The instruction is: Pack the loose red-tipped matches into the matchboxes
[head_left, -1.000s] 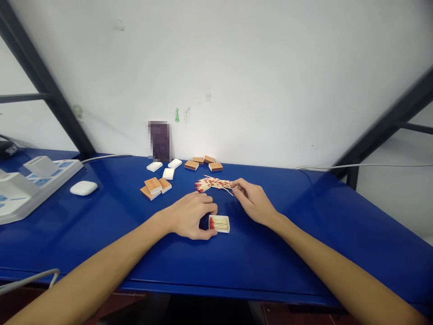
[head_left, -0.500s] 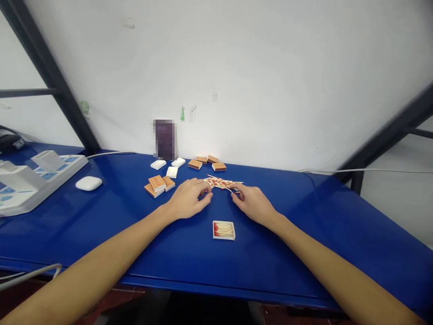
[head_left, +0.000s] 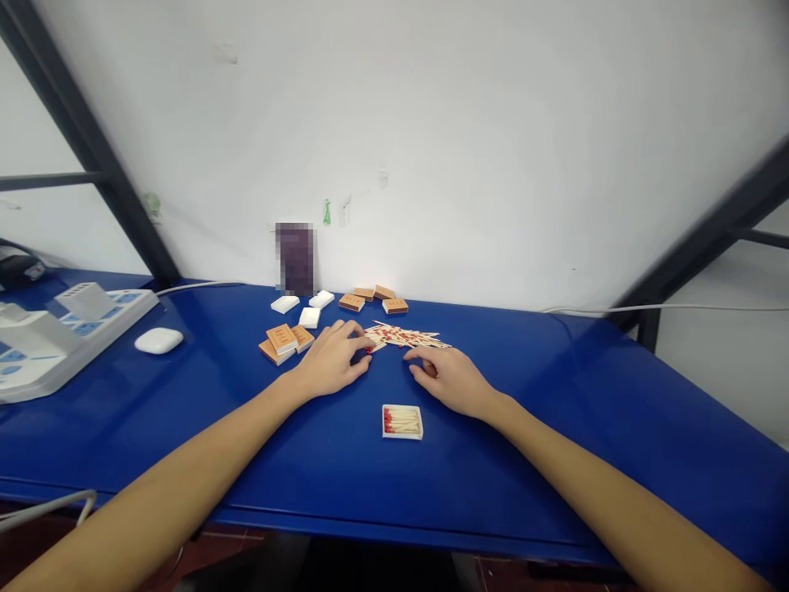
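Since a second ago, the left hand (head_left: 333,363) has moved from the tray (head_left: 402,437) to the pile (head_left: 403,335). The tray, holding matches (head_left: 403,421), lies on the desk (head_left: 308,469), nearer its front edge. At the pile's left end, the left hand curves, thumb apart (any grip, I cannot tell); the right hand (head_left: 457,382), digits parted around nothing visible, hovers just before it.

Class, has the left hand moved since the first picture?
Yes. Judged against the stacked orange matchboxes, the left hand has moved forward and leftward, closer to them and away from the open matchbox tray.
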### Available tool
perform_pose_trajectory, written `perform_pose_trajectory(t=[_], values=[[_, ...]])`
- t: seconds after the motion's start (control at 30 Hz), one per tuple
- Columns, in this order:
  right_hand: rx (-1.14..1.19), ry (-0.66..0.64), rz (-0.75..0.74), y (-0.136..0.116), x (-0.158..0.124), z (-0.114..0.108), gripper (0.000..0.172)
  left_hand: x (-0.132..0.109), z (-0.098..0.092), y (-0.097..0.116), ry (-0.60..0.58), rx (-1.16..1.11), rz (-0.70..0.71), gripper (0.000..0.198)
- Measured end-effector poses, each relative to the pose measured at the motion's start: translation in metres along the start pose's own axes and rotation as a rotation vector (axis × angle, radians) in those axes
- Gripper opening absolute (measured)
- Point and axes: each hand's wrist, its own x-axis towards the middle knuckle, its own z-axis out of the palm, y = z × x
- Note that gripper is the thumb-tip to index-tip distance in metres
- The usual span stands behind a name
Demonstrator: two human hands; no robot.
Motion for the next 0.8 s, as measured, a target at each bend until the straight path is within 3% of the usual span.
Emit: perform_pose_trajectory(t=[0.8], values=[[-0.035,-0.032,-0.047,-0.0046,-0.0033,-0.0013,0.028,0.0016,-0.0015,0.0004,-0.009,-0.023,0.119,0.027]])
